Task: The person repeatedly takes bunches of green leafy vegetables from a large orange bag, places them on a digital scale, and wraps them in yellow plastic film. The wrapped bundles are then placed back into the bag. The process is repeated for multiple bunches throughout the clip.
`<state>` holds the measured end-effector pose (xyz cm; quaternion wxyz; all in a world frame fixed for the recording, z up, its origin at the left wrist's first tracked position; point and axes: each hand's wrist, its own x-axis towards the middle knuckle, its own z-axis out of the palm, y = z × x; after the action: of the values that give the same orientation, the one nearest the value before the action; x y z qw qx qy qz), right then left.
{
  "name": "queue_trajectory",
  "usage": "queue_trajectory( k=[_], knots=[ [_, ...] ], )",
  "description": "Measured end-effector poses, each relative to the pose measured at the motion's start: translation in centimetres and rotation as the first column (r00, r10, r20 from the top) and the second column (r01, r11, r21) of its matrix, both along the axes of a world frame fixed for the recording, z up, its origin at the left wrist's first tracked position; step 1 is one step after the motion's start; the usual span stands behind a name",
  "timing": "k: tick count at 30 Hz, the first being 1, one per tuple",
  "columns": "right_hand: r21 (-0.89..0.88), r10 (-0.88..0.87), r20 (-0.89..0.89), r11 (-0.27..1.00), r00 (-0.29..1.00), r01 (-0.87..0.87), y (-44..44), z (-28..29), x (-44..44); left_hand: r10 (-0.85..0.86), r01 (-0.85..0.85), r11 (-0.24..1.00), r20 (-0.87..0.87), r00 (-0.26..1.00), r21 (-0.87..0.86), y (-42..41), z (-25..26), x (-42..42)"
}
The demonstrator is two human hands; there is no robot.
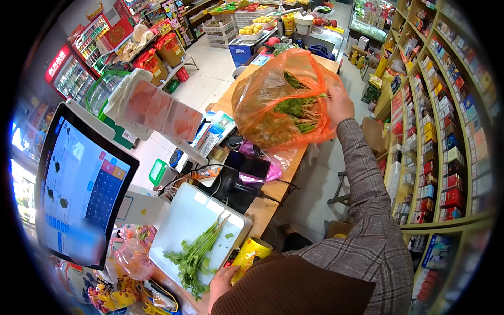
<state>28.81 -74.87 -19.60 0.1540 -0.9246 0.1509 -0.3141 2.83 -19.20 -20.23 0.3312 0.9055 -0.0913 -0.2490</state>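
Observation:
My right hand (339,103) grips the gathered edge of an orange plastic bag (256,106), which rests on the wooden counter. Through its opening show leafy green herbs with pale roots (301,110). A separate bunch of cilantro (193,256) lies on the white weighing plate of a scale (177,220), its roots towards the far right corner. My left hand (222,285) is at the near edge of the scale, beside a yellow container (251,258); it is partly cut off, and its grip is unclear.
A touchscreen till (90,185) stands left of the scale. A black phone (247,164), a handheld scanner (240,187) and cables lie between scale and bag. A stool (340,191) is right of the wooden counter (258,216); shelves of small boxes (429,134) line the right side.

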Motion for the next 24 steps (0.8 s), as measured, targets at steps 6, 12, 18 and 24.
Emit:
queue_trajectory(
  k=[6, 12, 18, 24],
  knots=[
    [0.049, -0.098, -0.038, 0.994, 0.994, 0.1, -0.1, 2.7, -4.1, -0.014, 0.014, 1.0, 0.025, 1.0, -0.002, -0.1, 0.2, 0.0],
    [-0.038, 0.134, -0.144, 0.989, 0.981, -0.14, 2.6, 8.5, -8.7, -0.074, 0.072, 0.997, 0.181, 0.981, 0.016, 0.5, -0.4, -0.9],
    [0.266, 0.553, 0.032, 0.798, 0.832, -0.541, 12.5, 11.4, -11.1, -0.108, 0.121, 0.991, 0.215, 0.971, -0.048, 0.5, 0.2, -0.9],
    [0.763, 0.843, 0.277, 0.099, 0.461, -0.638, 30.1, 4.7, -10.9, -0.066, 0.085, 0.992, 0.191, 0.979, -0.094, 1.1, -1.2, -2.3]
  ],
)
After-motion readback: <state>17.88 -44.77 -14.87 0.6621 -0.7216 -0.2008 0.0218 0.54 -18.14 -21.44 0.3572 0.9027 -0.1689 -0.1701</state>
